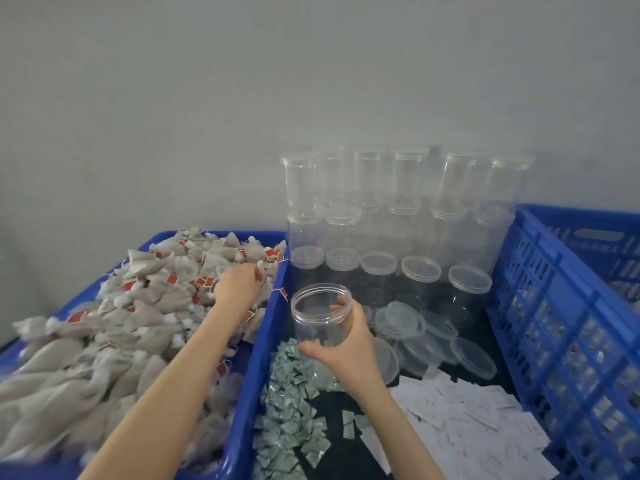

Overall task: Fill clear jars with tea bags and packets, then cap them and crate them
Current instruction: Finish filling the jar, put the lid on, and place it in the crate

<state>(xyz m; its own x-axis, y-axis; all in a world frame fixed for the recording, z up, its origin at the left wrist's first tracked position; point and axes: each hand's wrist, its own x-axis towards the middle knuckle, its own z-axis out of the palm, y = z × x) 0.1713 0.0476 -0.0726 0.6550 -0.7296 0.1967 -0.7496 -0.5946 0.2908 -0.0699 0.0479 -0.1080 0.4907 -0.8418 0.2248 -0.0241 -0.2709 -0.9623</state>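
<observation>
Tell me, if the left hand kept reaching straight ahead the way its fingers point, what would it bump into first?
More tea bags: the left hand is already in the heap, fingers pointing up and right. Past those, probably the blue tray's far right rim, though depth is hard to judge.

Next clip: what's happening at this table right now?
A person is packing tea. The right hand holds an open, empty clear jar by its side, above the pile of small green packets. The left hand reaches into the blue bin heaped with tea bags, fingers curled among them. Loose lids, white packets and stacked empty jars wait behind; a blue crate stands at the right. Nothing is in the jar yet.
</observation>
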